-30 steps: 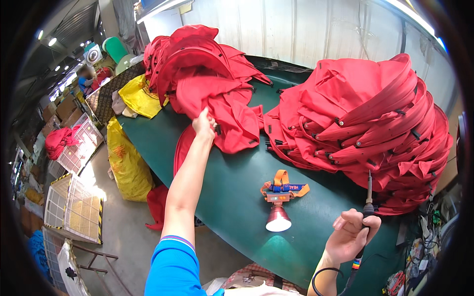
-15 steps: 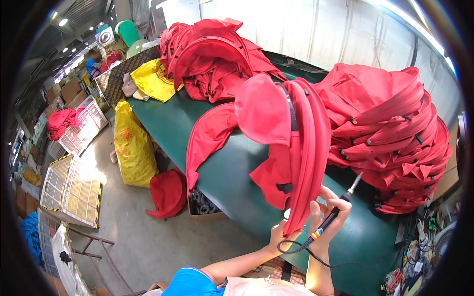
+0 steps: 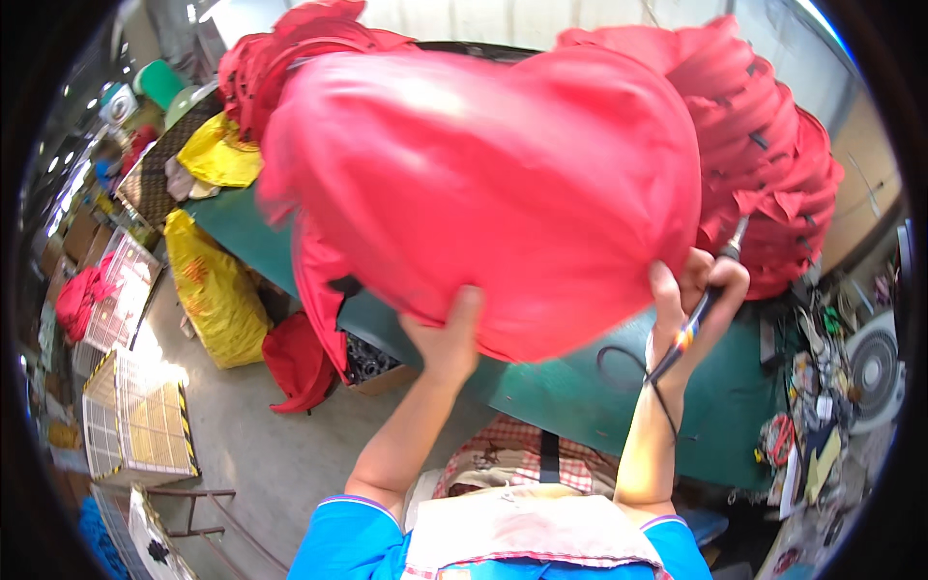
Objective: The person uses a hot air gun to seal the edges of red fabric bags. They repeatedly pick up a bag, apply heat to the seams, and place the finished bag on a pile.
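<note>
A: What's above the green table (image 3: 720, 425)?
B: Red fabric piece (image 3: 503, 193), near edge pinched in my left grip (image 3: 445, 333); my right grip (image 3: 674, 311) clasps the pen-shaped tool (image 3: 709, 298).
A: Best handling?
B: I'd angle its tip (image 3: 740, 232) clear of the fabric.

On the left of the green worktop (image 3: 715, 425) lay a yellow cloth (image 3: 220, 155), and a tall yellow bag (image 3: 215, 295) stood on the grey floor (image 3: 300, 464) just beside the edge, near a cardboard box (image 3: 385, 381) of dark parts (image 3: 367, 358). Farther left stood a pale mesh crate (image 3: 145, 416) with black-and-yellow striped edges, with a brown metal frame (image 3: 195, 507) just below it in view and blue cloth (image 3: 101, 536) near the rim. A grey fan (image 3: 874, 370) stood at far right beside mixed clutter (image 3: 807, 425), and a pale wall (image 3: 503, 19) rose behind.
</note>
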### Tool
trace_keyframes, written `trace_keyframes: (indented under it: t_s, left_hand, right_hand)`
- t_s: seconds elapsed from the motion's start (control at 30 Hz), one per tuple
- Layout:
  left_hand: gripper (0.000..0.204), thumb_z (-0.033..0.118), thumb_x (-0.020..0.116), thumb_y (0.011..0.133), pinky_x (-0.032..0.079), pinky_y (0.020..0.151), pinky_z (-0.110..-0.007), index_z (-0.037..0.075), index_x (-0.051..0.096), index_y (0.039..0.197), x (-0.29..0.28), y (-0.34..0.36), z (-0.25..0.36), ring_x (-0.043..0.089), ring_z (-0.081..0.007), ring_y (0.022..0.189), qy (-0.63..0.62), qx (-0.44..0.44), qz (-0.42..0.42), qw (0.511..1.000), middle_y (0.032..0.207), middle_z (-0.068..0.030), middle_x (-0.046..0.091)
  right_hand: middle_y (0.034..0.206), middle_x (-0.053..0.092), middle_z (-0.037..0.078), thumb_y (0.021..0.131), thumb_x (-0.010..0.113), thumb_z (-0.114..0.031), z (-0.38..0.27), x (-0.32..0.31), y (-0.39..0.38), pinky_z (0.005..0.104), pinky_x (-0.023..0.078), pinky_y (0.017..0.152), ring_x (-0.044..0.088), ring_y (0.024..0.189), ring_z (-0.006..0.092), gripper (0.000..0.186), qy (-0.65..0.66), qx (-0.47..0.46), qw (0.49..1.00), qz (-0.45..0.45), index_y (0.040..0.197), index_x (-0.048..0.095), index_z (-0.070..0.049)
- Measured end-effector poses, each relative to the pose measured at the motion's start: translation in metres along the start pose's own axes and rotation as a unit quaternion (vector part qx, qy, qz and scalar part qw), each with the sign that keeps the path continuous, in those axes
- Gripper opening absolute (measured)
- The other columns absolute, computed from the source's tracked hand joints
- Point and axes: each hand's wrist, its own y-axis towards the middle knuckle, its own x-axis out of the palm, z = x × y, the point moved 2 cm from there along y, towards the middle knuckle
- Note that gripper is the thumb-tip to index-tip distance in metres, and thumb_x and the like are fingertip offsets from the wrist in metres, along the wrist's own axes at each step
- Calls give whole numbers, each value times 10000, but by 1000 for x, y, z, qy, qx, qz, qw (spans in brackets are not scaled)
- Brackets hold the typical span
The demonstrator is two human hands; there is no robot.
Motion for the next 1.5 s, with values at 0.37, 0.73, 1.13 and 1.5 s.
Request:
trace_keyframes:
  t_s: [0.37,0.73,1.13,1.5]
  left_hand:
    - [580,37,703,895,488,1034,-382,22,454,1419,-29,-16,-39,589,-208,1229,29,-286,-276,917,1353,-104,580]
    - [535,32,798,824,512,969,-359,3,564,1304,-18,-11,-56,628,-191,1135,188,-193,-254,929,1232,-71,646]
    - [458,122,813,843,531,884,-329,-16,600,1224,-8,-21,-54,660,-167,1017,221,-125,-243,936,1131,-82,682]
    - [404,130,815,851,540,856,-328,-9,635,1185,-13,-27,-57,671,-154,996,219,-154,-258,928,1088,-79,700]
  right_hand:
    - [699,430,16,823,835,-100,65,0,-9,254,397,538,423,594,87,406,-185,36,972,-140,975,461,-58]
    - [851,678,78,995,654,-233,-9,-68,-77,282,514,639,628,687,138,285,-14,161,974,-158,1183,615,-21]
    - [586,593,23,1017,556,-179,5,-42,-92,228,436,466,547,476,69,240,-176,167,937,-250,1087,726,-24]
    - [796,693,91,986,653,-170,37,-48,-55,268,545,631,650,660,137,180,8,108,993,-55,1037,538,-41]
